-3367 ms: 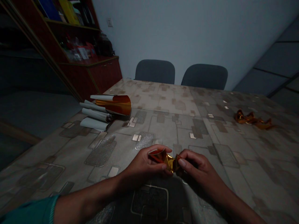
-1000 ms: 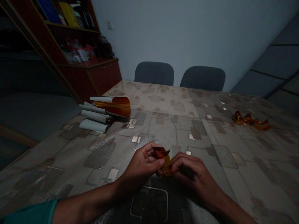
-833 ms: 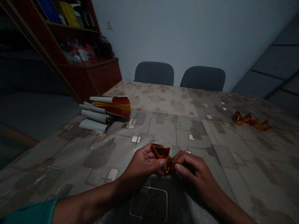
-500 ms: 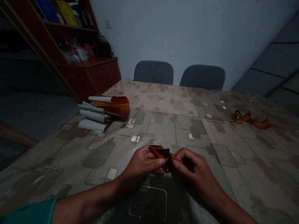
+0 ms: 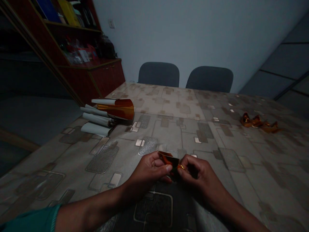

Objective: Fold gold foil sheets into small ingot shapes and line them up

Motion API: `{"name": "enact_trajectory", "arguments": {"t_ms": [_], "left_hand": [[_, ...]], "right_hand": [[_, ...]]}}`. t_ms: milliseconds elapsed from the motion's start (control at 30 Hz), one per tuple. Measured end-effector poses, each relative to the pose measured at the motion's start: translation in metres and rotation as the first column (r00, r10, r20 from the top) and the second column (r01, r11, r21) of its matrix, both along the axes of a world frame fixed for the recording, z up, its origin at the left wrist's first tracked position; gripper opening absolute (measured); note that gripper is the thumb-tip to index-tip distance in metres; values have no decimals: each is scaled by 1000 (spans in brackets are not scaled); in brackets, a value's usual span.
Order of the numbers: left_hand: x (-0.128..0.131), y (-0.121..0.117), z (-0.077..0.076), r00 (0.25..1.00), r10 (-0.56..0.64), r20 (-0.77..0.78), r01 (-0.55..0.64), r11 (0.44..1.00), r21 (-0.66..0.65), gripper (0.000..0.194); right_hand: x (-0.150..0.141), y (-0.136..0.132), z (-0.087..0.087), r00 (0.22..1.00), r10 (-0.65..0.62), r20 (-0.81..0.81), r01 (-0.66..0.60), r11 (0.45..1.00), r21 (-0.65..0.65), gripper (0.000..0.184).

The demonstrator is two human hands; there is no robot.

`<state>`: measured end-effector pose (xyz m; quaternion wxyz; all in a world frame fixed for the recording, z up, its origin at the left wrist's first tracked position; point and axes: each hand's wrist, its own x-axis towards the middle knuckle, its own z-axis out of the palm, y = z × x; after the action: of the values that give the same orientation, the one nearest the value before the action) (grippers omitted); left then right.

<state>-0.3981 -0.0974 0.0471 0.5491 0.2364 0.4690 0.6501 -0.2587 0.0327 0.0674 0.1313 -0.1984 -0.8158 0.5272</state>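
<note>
Between my two hands, above the near part of the table, is a small piece of shiny orange-gold foil paper (image 5: 170, 158), partly folded. My left hand (image 5: 154, 167) pinches its left side between thumb and fingers. At the right edge of the same piece, my right hand (image 5: 196, 170) closes thumb and forefinger on a small bent part. The underside of the piece is in shadow, so its exact folds are hard to make out. On the table at the far right lie several folded orange-gold foil pieces (image 5: 258, 121), apart from my hands.
A stack of curled foil sheets (image 5: 123, 109) with pale backs lies at the table's left edge. The patterned tablecloth (image 5: 169, 124) covers the table. Two grey chairs (image 5: 159, 74) stand behind it, and a red-brown cabinet (image 5: 106, 75) rises at the back left.
The foil piece has shifted slightly right and tilted. Its right part, standing up before, is now squeezed down between my right thumb and forefinger.
</note>
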Motion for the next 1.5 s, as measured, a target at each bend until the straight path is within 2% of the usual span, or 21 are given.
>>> {"name": "enact_trajectory", "arguments": {"t_ms": [333,533,633,733,833,900,1033,1167,1267,1500], "left_hand": [[0,1,-3,1000,-23,-13,22,999,-38,27],[1,3,0,998,50,29,-48,996,-80,36],[1,3,-1,998,45,52,-42,997,-62,35],[2,2,-3,998,31,46,-28,998,-50,34],[2,2,-3,999,23,49,-21,998,-51,33],[2,2,-1,998,39,52,-36,997,-68,35],[1,3,4,996,73,49,-68,992,-106,39],[1,1,5,996,83,39,-79,992,-96,39],[2,0,3,999,48,6,-48,996,-70,35],[2,1,4,996,88,-7,-88,992,-86,37]], "right_hand": [[2,-1,2,998,33,60,-31,999,-33,23],[2,0,2,998,49,-31,-53,990,-131,12],[1,-2,3,998,34,-56,-37,998,-47,6],[0,-3,3,997,54,-47,-52,998,46,10],[1,-2,2,997,67,-46,-64,995,70,6],[2,-1,3,996,72,-57,-71,997,26,4],[4,0,5,992,69,-107,-81,991,-109,12],[3,-3,4,995,50,-90,-55,997,-47,7],[1,-5,2,997,49,-61,-50,998,-22,8],[5,-2,5,992,66,-106,-84,981,-175,19]]}}
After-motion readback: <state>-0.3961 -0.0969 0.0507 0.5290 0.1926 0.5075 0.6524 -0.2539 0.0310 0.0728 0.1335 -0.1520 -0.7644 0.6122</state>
